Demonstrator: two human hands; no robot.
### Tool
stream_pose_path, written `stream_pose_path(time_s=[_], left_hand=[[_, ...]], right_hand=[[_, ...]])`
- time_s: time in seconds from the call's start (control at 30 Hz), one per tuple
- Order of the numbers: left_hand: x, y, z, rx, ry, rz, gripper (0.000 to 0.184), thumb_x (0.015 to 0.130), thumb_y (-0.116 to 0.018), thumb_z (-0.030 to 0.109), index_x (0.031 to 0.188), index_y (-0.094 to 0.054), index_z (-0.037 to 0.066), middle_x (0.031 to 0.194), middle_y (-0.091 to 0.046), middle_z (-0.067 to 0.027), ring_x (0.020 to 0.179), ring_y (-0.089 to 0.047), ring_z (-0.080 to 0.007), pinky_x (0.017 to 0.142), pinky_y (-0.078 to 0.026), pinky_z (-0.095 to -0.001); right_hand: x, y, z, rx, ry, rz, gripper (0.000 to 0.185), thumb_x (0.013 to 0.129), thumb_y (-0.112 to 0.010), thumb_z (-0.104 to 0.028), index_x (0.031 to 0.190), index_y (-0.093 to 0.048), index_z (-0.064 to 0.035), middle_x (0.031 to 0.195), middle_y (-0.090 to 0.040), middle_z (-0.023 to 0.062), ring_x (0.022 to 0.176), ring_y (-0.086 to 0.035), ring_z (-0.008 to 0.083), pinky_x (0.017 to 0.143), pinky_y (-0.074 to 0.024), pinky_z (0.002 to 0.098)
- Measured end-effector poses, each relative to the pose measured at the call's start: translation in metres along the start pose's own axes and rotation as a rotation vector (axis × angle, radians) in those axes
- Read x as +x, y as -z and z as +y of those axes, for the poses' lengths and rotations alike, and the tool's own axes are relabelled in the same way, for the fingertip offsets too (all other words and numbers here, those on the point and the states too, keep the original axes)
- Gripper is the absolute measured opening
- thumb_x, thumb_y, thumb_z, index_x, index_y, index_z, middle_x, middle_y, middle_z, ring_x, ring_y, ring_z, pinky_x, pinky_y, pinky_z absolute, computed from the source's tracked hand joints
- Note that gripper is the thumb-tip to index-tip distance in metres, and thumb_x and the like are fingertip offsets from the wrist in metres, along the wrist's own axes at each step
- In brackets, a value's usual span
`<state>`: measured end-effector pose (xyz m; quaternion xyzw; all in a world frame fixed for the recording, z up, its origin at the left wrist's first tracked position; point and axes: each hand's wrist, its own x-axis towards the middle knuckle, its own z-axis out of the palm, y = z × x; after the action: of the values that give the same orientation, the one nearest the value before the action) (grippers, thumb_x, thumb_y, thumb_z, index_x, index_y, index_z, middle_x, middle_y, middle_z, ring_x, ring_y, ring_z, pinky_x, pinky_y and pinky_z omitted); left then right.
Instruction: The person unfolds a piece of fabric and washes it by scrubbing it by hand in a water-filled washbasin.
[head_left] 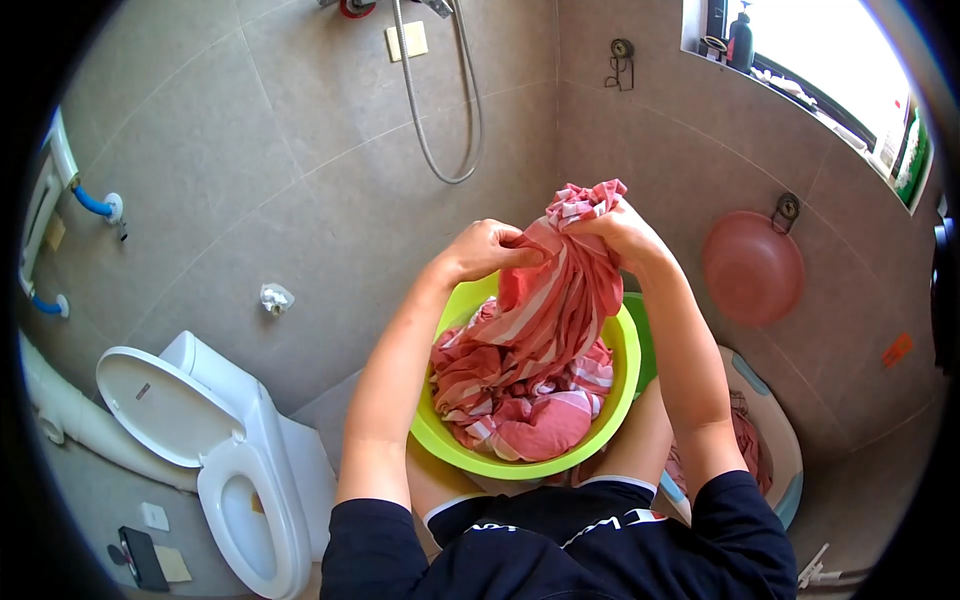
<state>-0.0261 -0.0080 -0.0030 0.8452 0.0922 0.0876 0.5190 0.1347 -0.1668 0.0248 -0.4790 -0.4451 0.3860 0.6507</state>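
A red and white striped cloth point(540, 300) is lifted in a bunch, its lower part lying in a yellow-green basin point(627, 375) between the knees. My right hand point(618, 232) grips the gathered top of the cloth with bent fingers. To its left, my left hand point(490, 250) pinches a fold of the same cloth above the basin's far rim. More of the red fabric is heaped inside the basin, and what lies under it is hidden.
A white toilet point(250, 500) with raised lid stands at left. Right of my legs is a white tub point(775, 430) holding reddish fabric. A green basin point(636, 335) sits behind the yellow-green one. A pink basin point(752, 268) hangs on the wall; a shower hose point(424, 150) hangs ahead.
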Motion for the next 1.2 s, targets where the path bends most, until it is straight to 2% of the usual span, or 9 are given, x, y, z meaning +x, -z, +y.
stream_pose_path(time_s=[0.07,0.17,0.27,0.47,0.67,0.8,0.87,1.07,1.2], left_hand=[[-0.006,0.005,0.007,0.453,0.166,0.085,0.026,0.080,-0.071,0.022,0.095,-0.069,0.001,0.085,-0.067,-0.0022,0.075,-0.057,-0.0077,0.066,-0.047,-0.0248],[-0.022,0.012,-0.014,0.525,0.170,0.113,0.021,0.082,-0.070,0.023,0.086,-0.068,0.003,0.078,-0.064,0.0000,0.070,-0.053,-0.0062,0.062,-0.043,-0.0234],[-0.025,0.016,-0.058,0.065,0.018,0.224,0.020,0.085,-0.067,0.023,0.078,-0.064,0.004,0.072,-0.060,0.0034,0.065,-0.049,-0.0050,0.060,-0.041,-0.0225],[-0.001,0.030,0.014,-0.223,-0.205,0.459,0.019,0.090,-0.061,0.020,0.077,-0.061,0.006,0.070,-0.058,0.0051,0.065,-0.050,-0.0029,0.059,-0.041,-0.0195],[0.026,0.027,0.103,0.042,-0.186,0.454,0.021,0.089,-0.063,0.021,0.078,-0.064,0.003,0.072,-0.061,0.0025,0.063,-0.052,-0.0035,0.058,-0.043,-0.0212],[0.050,0.021,0.066,0.158,-0.119,0.573,0.023,0.086,-0.066,0.022,0.076,-0.065,0.002,0.068,-0.061,0.0012,0.060,-0.051,-0.0052,0.055,-0.042,-0.0229],[0.062,0.018,0.044,0.246,-0.159,0.616,0.035,0.080,-0.069,0.033,0.073,-0.067,-0.001,0.062,-0.064,-0.0102,0.055,-0.055,-0.0128,0.055,-0.045,-0.0313],[0.033,0.018,0.040,-0.162,-0.006,0.435,0.032,0.089,-0.062,0.032,0.082,-0.064,0.000,0.076,-0.061,0.0006,0.065,-0.049,-0.0068,0.061,-0.044,-0.0248],[0.016,0.021,0.035,-0.152,-0.103,0.117,0.038,0.084,-0.069,0.026,0.110,-0.056,0.001,0.101,-0.062,-0.0032,0.093,-0.056,-0.0090,0.084,-0.046,-0.0267]], right_hand=[[0.002,0.010,0.003,0.086,0.041,0.037,0.033,0.071,-0.067,0.001,0.102,-0.059,-0.0002,0.097,-0.064,0.0088,0.087,-0.063,0.0176,0.079,-0.0510,0.0309],[-0.006,0.021,0.002,0.136,-0.025,0.153,0.033,0.071,-0.066,0.002,0.103,-0.059,-0.0013,0.100,-0.064,0.0092,0.089,-0.062,0.0194,0.079,-0.0517,0.0327],[-0.004,0.040,0.020,0.162,-0.053,0.209,0.033,0.071,-0.067,0.002,0.103,-0.059,-0.0025,0.100,-0.063,0.0091,0.089,-0.062,0.0201,0.080,-0.0519,0.0338],[-0.004,0.043,0.016,0.425,-0.044,0.093,0.039,0.074,-0.064,-0.001,0.112,-0.058,-0.0014,0.106,-0.063,0.0089,0.094,-0.062,0.0191,0.085,-0.0507,0.0332],[0.011,0.023,0.012,0.505,0.095,0.074,0.036,0.079,-0.060,-0.002,0.114,-0.056,0.0011,0.109,-0.062,0.0121,0.097,-0.062,0.0224,0.087,-0.0504,0.0342],[0.021,-0.005,0.012,0.641,0.104,0.012,0.030,0.077,-0.063,0.001,0.107,-0.056,-0.0015,0.106,-0.061,0.0087,0.096,-0.061,0.0183,0.087,-0.0497,0.0311],[0.019,-0.021,0.009,0.472,0.056,-0.025,0.030,0.078,-0.064,0.001,0.107,-0.056,-0.0025,0.103,-0.062,0.0075,0.094,-0.061,0.0169,0.084,-0.0499,0.0305],[0.027,-0.023,0.016,0.412,0.075,0.138,0.022,0.078,-0.065,-0.004,0.099,-0.059,-0.0034,0.097,-0.064,0.0087,0.086,-0.063,0.0179,0.078,-0.0514,0.0317],[0.027,-0.001,0.024,0.547,-0.045,0.028,0.018,0.083,-0.060,-0.009,0.099,-0.060,-0.0033,0.095,-0.065,0.0110,0.085,-0.065,0.0220,0.080,-0.0525,0.0355]])
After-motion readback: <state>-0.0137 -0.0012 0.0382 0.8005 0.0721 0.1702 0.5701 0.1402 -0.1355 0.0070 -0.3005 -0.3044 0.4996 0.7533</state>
